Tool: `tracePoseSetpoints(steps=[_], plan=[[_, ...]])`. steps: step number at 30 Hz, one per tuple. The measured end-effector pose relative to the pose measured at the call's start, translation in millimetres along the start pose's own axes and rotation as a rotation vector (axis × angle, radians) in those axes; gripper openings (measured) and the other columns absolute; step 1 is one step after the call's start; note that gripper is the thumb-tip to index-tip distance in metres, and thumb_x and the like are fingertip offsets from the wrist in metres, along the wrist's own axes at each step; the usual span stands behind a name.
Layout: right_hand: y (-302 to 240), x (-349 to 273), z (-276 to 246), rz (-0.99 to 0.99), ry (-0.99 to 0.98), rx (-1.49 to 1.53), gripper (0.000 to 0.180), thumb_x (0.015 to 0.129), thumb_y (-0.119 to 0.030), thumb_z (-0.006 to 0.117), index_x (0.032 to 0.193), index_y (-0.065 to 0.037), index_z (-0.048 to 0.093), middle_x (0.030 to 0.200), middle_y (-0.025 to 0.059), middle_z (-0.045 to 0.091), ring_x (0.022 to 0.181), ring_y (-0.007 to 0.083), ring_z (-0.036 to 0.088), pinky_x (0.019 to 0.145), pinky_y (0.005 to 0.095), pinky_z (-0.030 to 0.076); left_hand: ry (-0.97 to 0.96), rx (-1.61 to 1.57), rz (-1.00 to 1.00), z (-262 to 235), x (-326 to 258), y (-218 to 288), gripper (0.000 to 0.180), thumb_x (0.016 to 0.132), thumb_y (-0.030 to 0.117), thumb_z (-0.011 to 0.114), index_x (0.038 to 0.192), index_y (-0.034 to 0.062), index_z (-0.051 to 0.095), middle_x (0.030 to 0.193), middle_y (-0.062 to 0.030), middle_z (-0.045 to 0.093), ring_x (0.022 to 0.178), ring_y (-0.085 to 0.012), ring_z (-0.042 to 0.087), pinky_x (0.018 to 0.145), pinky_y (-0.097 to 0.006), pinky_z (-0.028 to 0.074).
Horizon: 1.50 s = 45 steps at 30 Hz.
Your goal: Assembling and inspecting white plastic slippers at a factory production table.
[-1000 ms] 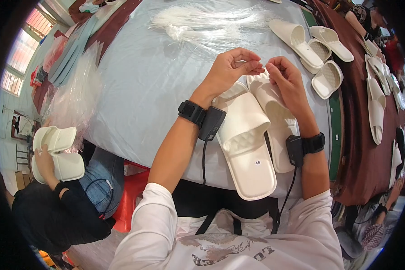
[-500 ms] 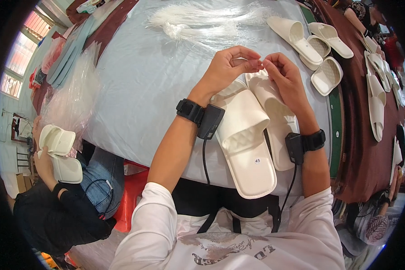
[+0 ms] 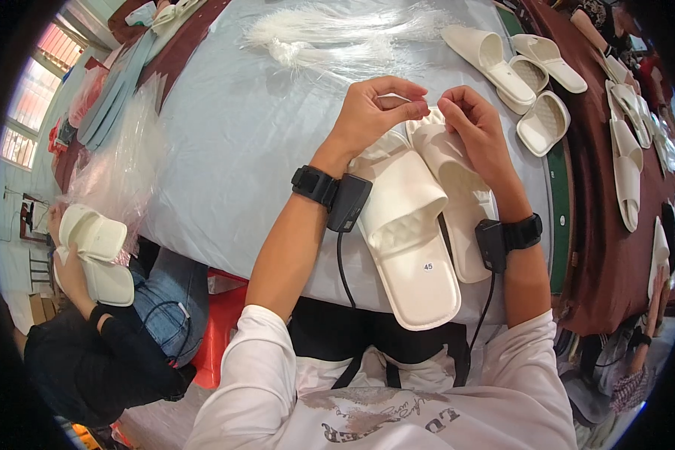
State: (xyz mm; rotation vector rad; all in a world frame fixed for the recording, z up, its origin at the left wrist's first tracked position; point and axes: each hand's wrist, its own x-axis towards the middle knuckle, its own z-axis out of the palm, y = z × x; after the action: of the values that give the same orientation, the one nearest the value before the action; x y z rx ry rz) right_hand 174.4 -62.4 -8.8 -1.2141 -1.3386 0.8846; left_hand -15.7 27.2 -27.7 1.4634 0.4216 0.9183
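We are looking down at our own forearms, each wearing a black wrist strap with a small box and a cable. Nearest to us, a pair of white slide sandals (image 3: 416,240) is lying side by side on the pale grey counter (image 3: 240,142), heels toward us and toes pointing away. Our left hand (image 3: 375,112) and right hand (image 3: 472,124) are meeting just above the toe ends of the pair. Both are pinching closed on a thin white plastic tie (image 3: 397,97) that is stretching between the fingertips, and the right hand is also resting against the front of the right sandal.

Farther off, a bundle of white plastic ties (image 3: 337,34) is lying spread on the counter. To the far right, more loose white slide sandals (image 3: 517,71) are sitting near the counter's edge and on the dark red cloth beyond. Down at our left, another person is holding a second white pair (image 3: 94,251) beside a clear plastic bag (image 3: 120,172).
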Motion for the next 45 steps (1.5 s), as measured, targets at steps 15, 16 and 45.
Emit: tracePoseSetpoints(steps=[15,16,45], plan=[[1.0,-0.4,0.1,0.000,0.014,0.005,0.018,0.103,-0.021,0.062,0.103,-0.003,0.064,0.084,-0.0064,0.056,0.073,0.0013,0.048,0.064,0.0181,0.039,0.021,-0.015,0.013,0.2,0.6,1.1,0.028,0.089,0.002,0.076,0.114,-0.0058,0.066,0.111,-0.0145,0.071,0.100,-0.0216,0.073,0.090,-0.031,0.060],[1.4,-0.1,0.2,-0.005,0.005,0.013,0.019,0.102,-0.021,0.062,0.103,-0.003,0.064,0.084,-0.0064,0.057,0.073,0.0014,0.048,0.065,0.0179,0.040,0.019,-0.012,0.013,-0.4,0.4,1.2,0.027,0.089,0.002,0.076,0.114,-0.0058,0.066,0.111,-0.0145,0.071,0.100,-0.0217,0.073,0.090,-0.032,0.061],[0.2,-0.1,1.7,-0.037,-0.014,-0.020,0.018,0.103,-0.018,0.061,0.103,-0.001,0.063,0.085,-0.0063,0.056,0.073,0.0014,0.045,0.062,0.0189,0.037,-0.025,-0.063,-0.018,3.2,1.3,0.1,0.019,0.095,0.007,0.071,0.111,-0.0037,0.067,0.104,-0.0136,0.073,0.097,-0.0218,0.074,0.087,-0.033,0.063]])
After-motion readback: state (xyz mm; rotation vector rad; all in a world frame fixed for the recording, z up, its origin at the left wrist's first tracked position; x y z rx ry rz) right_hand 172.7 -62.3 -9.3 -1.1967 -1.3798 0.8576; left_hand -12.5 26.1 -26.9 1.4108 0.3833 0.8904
